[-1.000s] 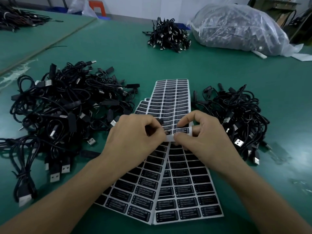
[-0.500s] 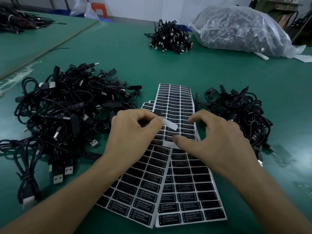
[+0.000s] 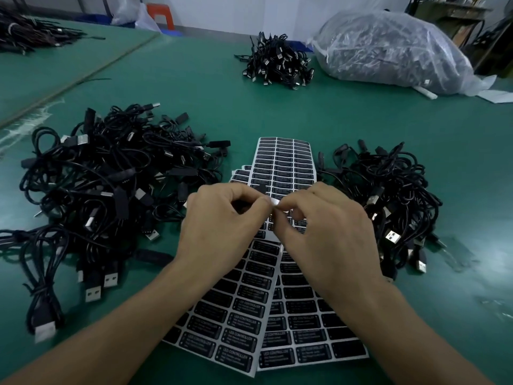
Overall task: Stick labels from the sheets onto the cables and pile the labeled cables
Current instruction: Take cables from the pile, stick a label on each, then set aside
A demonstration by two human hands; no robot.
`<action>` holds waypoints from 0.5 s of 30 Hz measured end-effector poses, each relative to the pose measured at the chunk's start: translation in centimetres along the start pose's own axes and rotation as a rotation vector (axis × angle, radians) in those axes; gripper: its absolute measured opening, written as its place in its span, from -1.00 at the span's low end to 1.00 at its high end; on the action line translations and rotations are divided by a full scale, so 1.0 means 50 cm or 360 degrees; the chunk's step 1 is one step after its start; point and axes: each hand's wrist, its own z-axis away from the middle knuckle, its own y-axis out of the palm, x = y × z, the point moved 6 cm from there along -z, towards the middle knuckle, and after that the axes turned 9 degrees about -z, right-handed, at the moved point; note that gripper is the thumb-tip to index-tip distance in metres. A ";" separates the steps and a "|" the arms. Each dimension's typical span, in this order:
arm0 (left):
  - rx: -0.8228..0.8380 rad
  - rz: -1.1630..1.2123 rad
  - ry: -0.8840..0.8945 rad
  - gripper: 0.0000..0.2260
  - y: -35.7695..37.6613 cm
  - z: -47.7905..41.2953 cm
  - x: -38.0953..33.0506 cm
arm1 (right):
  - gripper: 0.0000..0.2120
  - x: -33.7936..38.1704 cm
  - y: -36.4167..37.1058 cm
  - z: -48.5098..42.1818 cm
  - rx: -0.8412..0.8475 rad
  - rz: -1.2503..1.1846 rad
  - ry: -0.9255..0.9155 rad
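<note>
My green bench [image 3: 361, 120] has label sheets [image 3: 286, 168] fanned out near the front edge, a big cable pile [image 3: 105, 184] left of them, another pile [image 3: 388, 195] right, plus a small heap [image 3: 274, 62] and a plastic bag [image 3: 388, 51] toward the far edge.

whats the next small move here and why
Probably press the label down onto the dark piece at the left hand: the right hand also pinches the label above the sheets, so it looks peeled but not yet stuck.
</note>
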 end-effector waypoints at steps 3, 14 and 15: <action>-0.0001 0.0031 -0.0010 -0.88 0.000 -0.001 0.002 | -0.89 0.001 0.003 -0.002 0.0040 0.0023 0.0008; -0.0012 0.0068 0.0010 -0.80 -0.001 0.000 -0.005 | -0.95 -0.013 0.002 -0.005 -0.0079 -0.0021 0.0067; -0.0015 0.0082 0.0028 -0.79 -0.001 0.000 -0.006 | -0.95 -0.024 0.000 -0.004 -0.0103 -0.0124 0.0139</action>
